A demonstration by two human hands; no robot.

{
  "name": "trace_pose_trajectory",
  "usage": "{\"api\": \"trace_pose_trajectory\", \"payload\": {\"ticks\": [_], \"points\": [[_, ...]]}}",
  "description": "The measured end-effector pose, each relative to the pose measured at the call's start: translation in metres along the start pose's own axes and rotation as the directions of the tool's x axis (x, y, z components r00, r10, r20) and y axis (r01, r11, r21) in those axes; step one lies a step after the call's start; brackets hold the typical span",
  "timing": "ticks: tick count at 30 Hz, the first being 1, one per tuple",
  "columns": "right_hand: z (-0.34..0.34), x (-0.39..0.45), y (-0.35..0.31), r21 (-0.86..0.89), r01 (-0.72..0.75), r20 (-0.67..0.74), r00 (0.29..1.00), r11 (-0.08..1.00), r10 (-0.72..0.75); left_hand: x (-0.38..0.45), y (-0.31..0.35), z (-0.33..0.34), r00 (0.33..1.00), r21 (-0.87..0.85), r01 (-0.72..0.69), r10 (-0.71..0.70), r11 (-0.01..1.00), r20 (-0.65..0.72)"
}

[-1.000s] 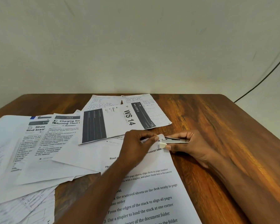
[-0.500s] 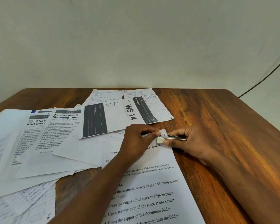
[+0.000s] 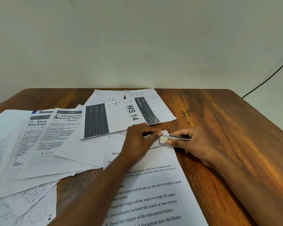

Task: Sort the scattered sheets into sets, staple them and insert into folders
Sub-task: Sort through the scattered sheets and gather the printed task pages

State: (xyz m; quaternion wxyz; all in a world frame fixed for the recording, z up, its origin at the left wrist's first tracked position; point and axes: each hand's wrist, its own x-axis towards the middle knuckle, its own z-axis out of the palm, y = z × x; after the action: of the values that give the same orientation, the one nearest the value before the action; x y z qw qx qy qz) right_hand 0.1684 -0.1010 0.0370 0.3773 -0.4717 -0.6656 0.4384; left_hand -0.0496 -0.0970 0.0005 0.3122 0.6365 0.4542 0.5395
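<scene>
- Right now both hands meet at the top right corner of the instruction sheet (image 3: 153, 193), the printed page lying nearest the camera on the wooden counter (image 3: 227, 128).
- Left hand (image 3: 139, 141) comes in over the page, its grip pinching that corner between thumb and fingertips, right at the folded-up tip of paper.
- Right hand (image 3: 191, 144) sits on the counter just beside the page edge, its grip curled round a slim metal stapler (image 3: 178, 137), fingers on top and thumb underneath.
- Stapler points left, toward the corner; its nose touches the little turned-up flap of paper, and the two hands are almost fingertip to fingertip.
- On the sheet you can read lines about scattered sheets, aligning pages, a stapler and a document folder.
- Further back, the WS 14 sheet (image 3: 131, 113) lies flat with its dark bands, overlapping handwritten pages (image 3: 157, 101) near the far edge of the counter.
- Off to the left, a fan of loose printed sheets (image 3: 55, 132) spreads across the counter, overlapping one another, headings reading "Charging" and "Shoe" partly covered.
- Lower left, more handwritten pages (image 3: 23, 207) run out of the view.
- Behind it all, a plain pale wall (image 3: 137, 46), with a dark cable (image 3: 268, 79) slanting down at the right.
</scene>
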Motion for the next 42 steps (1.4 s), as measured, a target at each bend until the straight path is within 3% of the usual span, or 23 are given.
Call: {"api": "trace_pose_trajectory", "payload": {"ticks": [11,21,36,42], "points": [[0.001,-0.001,-0.003,0.002,-0.031,-0.005,1.0,1.0,0.031,-0.003,0.007,0.0,1.0,0.094,-0.018,0.019,0.995,-0.008],[0.0,-0.002,-0.004,-0.011,-0.009,0.01,1.0,1.0,0.01,-0.006,0.013,-0.004,0.98,0.098,0.027,-0.045,0.995,0.195],[-0.001,-0.003,-0.004,-0.002,0.021,0.04,0.999,1.0,-0.021,-0.002,0.012,-0.004,0.977,0.195,0.037,-0.077,0.98,0.2],[0.003,-0.001,-0.001,0.013,0.051,-0.006,0.999,0.999,-0.051,-0.002,0.014,-0.001,0.99,0.245,-0.004,-0.031,0.97,0.137]]}}
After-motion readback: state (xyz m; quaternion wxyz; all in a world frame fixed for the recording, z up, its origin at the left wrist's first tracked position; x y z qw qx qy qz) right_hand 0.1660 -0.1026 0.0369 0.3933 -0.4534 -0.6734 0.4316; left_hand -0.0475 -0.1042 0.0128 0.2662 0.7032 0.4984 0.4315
